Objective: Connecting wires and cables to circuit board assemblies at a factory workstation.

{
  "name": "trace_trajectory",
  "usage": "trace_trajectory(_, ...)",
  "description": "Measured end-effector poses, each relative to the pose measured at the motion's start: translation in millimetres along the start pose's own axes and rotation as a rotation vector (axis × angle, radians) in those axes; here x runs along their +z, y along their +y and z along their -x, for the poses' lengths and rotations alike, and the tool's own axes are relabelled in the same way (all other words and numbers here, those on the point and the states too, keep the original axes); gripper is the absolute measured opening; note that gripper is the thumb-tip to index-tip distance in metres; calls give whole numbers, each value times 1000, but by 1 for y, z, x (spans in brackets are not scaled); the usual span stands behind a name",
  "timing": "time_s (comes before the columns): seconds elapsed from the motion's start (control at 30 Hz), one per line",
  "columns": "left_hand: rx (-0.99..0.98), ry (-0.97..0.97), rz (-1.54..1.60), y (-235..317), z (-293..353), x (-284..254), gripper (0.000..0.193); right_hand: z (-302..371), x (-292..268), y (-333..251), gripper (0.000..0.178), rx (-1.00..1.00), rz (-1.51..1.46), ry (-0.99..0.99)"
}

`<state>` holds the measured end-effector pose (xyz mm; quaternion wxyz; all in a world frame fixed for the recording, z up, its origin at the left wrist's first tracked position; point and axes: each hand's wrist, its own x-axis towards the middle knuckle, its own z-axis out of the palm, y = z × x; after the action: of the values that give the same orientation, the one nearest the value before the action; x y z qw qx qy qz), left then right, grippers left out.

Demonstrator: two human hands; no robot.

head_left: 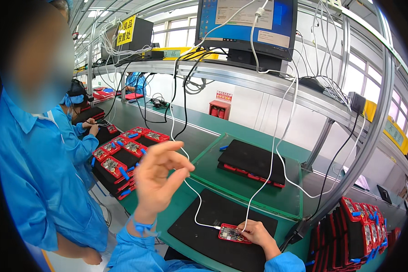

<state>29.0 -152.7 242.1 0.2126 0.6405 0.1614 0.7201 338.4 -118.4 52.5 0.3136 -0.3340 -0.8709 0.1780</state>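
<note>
My left hand (pixel 161 179) is raised above the bench, fingers loosely bent and thumb apart, with nothing visible in it. A white cable runs down just behind its fingertips. On a black mat (pixel 199 226) lies a small circuit board in a red frame (pixel 230 233). One white cable's plug (pixel 215 227) meets its left edge. At the board's right end, my right hand (pixel 256 233) pinches the end of a second white cable (pixel 249 204). My fingers hide whether that end touches the board.
Black trays (pixel 251 158) lie stacked on the green mat beyond. Stacks of red-framed boards with blue clips stand at left (pixel 118 158) and right (pixel 349 231). A metal shelf (pixel 240 68) carries a monitor (pixel 247 27) and hanging cables. A person in blue (pixel 41 172) stands close on the left.
</note>
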Motion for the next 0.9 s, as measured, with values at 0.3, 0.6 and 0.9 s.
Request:
trace_trajectory(0.3, -242, 311, -820, -208, 57, -53, 55, -2, 3, -1, 16, -13, -1, -25)
trace_trajectory(0.6, -308, 289, -1227, -271, 116, -98, 72, -3, 3, 0, 17, 11, -46, -37)
trace_trajectory(0.9, -419, 276, -1127, -262, 113, -89, 69, -2, 4, 1, 17, -20, -42, -18)
